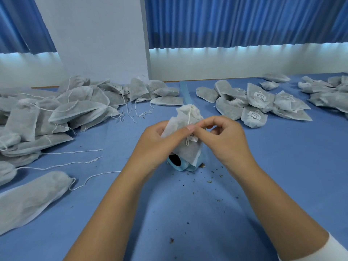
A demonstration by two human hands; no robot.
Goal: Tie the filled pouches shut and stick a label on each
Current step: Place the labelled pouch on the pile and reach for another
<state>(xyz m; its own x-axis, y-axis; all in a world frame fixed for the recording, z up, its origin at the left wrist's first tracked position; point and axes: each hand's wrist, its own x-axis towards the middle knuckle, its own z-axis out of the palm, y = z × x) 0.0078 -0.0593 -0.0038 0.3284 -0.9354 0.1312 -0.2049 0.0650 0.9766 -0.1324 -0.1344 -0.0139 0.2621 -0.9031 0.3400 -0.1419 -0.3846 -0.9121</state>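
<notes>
A white filled pouch is held upright above the blue table, its gathered neck tied with white string. My left hand grips the pouch from the left, thumb across its front. My right hand pinches a small white label against the pouch's front, beside the hanging string loop. Under the pouch lies a blue label roll, partly hidden, with its backing strip running away from me.
A big heap of unlabelled pouches with loose strings covers the left side. Labelled pouches are piled at the right, more at the far right. Herb crumbs dot the blue table.
</notes>
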